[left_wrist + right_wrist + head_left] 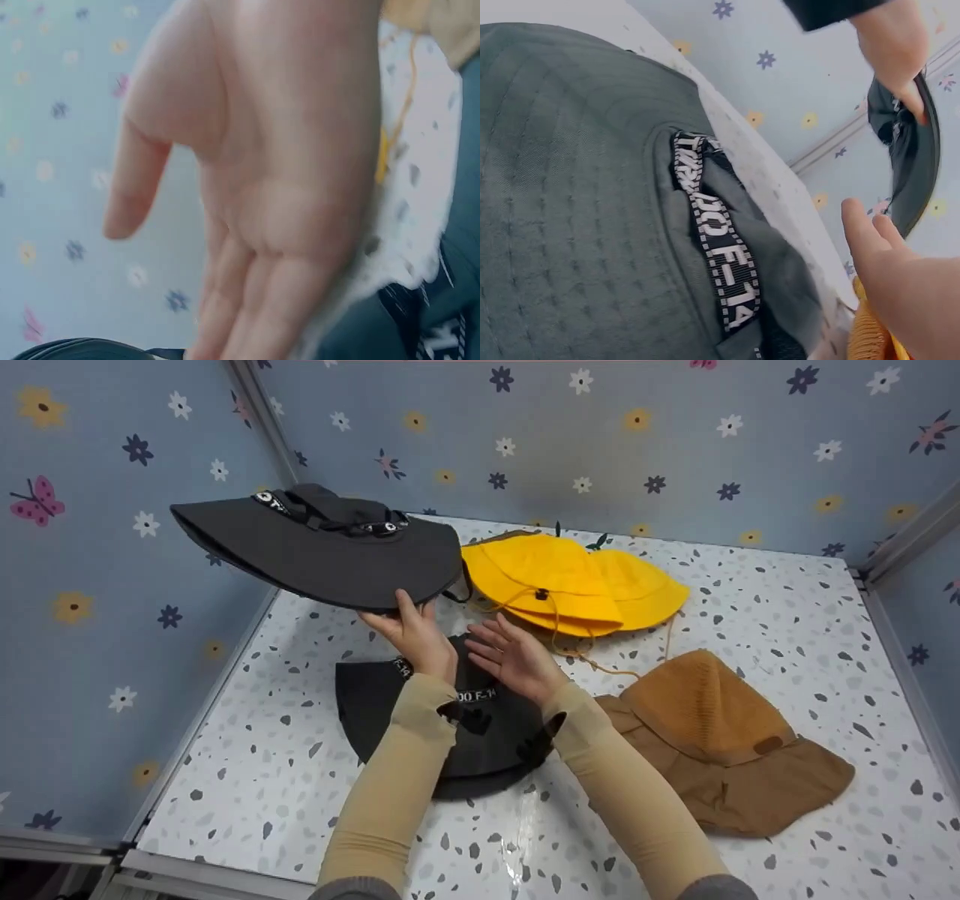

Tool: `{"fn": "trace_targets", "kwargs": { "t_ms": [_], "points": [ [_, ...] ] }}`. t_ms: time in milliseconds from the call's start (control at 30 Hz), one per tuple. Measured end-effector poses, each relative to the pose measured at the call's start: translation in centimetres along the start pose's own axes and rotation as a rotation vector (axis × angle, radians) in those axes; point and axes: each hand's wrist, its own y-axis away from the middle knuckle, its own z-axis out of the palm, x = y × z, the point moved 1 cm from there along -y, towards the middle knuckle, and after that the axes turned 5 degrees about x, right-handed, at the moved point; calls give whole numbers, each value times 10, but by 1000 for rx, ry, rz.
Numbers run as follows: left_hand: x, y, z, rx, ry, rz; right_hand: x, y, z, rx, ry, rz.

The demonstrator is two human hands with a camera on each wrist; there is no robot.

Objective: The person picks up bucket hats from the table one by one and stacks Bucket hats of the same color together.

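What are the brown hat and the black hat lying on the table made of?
The brown floppy bucket hat looks like soft matte cloth; its crown seems ribbed or knitted, while the brim looks smoother. The black wide-brimmed hat on the table appears to be thin woven fabric, perhaps nylon or polyester: a fine grid weave shows, and a woven band with white letters crosses it. The exact fibres cannot be told.

Both arms are covered in snug tan sleeves, kind of a beige stretch fabric that wrinkles a bit near the wrists. The left hand (412,634) and right hand (516,654) are bare, no gloves, rings or watch showing. Each sleeve has a small black bit at the wrist end. Down near the elbows there's a grey cuff or edge from another layer.
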Motion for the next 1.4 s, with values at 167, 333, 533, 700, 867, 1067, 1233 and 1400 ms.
{"fn": "trace_targets", "kwargs": {
  "t_ms": [167, 333, 533, 700, 867, 1067, 1233, 1400],
  "points": [
    [11, 23, 9, -88, 50, -16, -10, 11, 3, -62, -30, -28],
    [20, 43, 10, -161, 49, -98, -28, 22, 4, -128, -152, -119],
    [27, 53, -1, -190, 50, -228, -51, 40, -4, -90, -257, -237],
    [29, 58, -17, -218, 61, -304, -59, 52, -15, -49, -232, -312],
    [29, 62, -29, -267, 33, -344, -61, 61, -24, -47, -182, -357],
    [32, 63, -37, -328, -10, -350, -62, 68, -34, -5, -163, -408],
    [35, 59, -38, -322, -58, -352, -65, 73, -39, 29, -174, -414],
    [37, 52, -40, -320, -138, -364, -67, 78, -46, 85, -179, -421]
  ]
}}
